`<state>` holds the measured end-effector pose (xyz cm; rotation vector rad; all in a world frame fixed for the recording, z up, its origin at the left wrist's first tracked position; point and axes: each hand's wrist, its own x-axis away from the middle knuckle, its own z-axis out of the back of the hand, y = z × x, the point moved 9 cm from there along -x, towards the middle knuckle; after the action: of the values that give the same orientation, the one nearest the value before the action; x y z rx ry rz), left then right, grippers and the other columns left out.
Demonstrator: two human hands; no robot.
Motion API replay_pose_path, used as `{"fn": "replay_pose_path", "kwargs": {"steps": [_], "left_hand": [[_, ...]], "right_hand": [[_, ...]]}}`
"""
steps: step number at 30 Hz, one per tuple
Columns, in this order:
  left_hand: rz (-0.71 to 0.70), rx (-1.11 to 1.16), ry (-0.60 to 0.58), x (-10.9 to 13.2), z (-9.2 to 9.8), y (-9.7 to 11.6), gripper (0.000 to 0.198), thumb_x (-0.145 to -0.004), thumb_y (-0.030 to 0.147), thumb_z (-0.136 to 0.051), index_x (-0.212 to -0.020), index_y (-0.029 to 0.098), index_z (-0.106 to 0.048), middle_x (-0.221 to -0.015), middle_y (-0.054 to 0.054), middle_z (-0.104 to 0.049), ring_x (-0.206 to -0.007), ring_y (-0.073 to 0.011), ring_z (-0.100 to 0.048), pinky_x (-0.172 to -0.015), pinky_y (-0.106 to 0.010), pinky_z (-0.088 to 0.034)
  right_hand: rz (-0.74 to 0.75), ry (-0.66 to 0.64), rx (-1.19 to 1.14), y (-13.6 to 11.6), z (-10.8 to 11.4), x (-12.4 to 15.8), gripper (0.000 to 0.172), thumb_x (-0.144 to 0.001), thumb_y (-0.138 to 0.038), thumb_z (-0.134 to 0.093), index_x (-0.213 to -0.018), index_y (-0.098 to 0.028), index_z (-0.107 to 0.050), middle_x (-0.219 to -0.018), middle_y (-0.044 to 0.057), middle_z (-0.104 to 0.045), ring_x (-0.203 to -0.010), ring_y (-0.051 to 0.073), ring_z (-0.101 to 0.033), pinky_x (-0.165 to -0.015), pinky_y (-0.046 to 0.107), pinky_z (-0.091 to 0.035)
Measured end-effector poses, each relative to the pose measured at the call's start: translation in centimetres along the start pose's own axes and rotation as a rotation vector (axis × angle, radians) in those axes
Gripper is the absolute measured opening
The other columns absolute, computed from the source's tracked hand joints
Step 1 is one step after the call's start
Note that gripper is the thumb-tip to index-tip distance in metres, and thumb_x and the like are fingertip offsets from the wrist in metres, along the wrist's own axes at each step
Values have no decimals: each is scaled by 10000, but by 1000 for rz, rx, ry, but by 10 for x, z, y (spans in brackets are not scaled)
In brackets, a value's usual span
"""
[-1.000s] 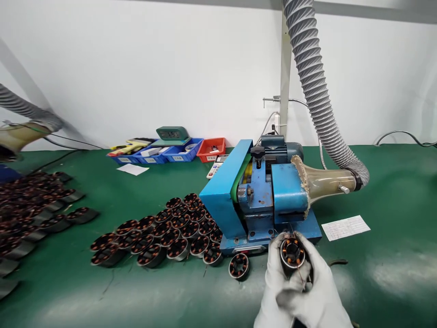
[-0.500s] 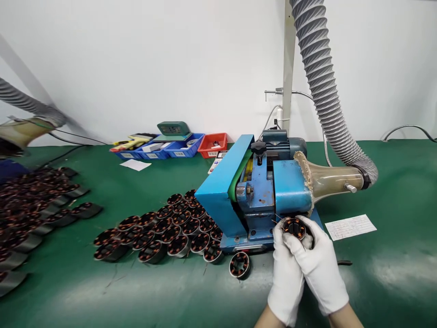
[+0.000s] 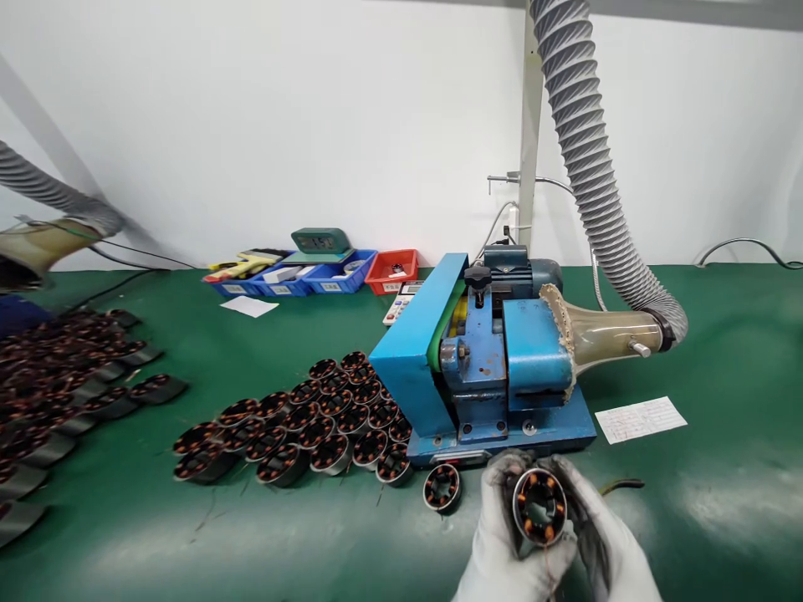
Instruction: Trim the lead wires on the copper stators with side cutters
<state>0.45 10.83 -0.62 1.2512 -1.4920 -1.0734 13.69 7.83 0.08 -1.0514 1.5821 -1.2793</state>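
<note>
In the lower right a motor stator point(image 3: 517, 512), a metal ring with a black lining and copper windings, faces me with its bore in view. My left hand point(image 3: 498, 548), in a white glove, is closed around its left side, with the thumb below. From the right my right hand point(image 3: 606, 535), gloved too and dark-stained at the fingers, curls about the ring's other side. A fine wire hangs from the lower rim. Just beyond both hands is the base of a blue belt sander point(image 3: 473, 359) with a green belt. One loose stator point(image 3: 442, 489) lies left of my hands.
Several stators point(image 3: 332, 451) stand grouped left of the sander, with another group point(image 3: 94, 385) farther left. A ribbed grey hose point(image 3: 580, 150) joins the machine's funnel point(image 3: 611, 334). Blue bins point(image 3: 342, 280), a red bin point(image 3: 392, 272) and a written paper point(image 3: 640, 420) lie on the green table.
Both hands have drawn the stator back from the sander, down toward me. Its open face now tilts more toward my view, and the glove fingers' dark stains show.
</note>
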Motion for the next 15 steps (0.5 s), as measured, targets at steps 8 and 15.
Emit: {"fn": "replay_pose_path", "kwargs": {"steps": [8, 15], "left_hand": [[139, 43, -212, 23, -5, 10, 628, -585, 424, -769, -1147, 261, -541, -894, -61, -669, -603, -153, -598, -565, -289, -494], [21, -137, -223, 30, -9, 39, 480, -522, 120, -671, -967, 271, -571, -862, 13, -574, -733, -164, -551, -683, -290, -470]], "right_hand": [[242, 91, 139, -68, 33, 0, 308, -767, -272, -697, -1073, -285, -667, -1196, 88, -640, -1051, 266, -632, -857, 370, -542], [878, -413, 1038, -154, -33, 11, 219, -803, -220, -607, -993, -310, -670, -1274, 62, -590, -1236, 322, -472, -877, 456, -527]]}}
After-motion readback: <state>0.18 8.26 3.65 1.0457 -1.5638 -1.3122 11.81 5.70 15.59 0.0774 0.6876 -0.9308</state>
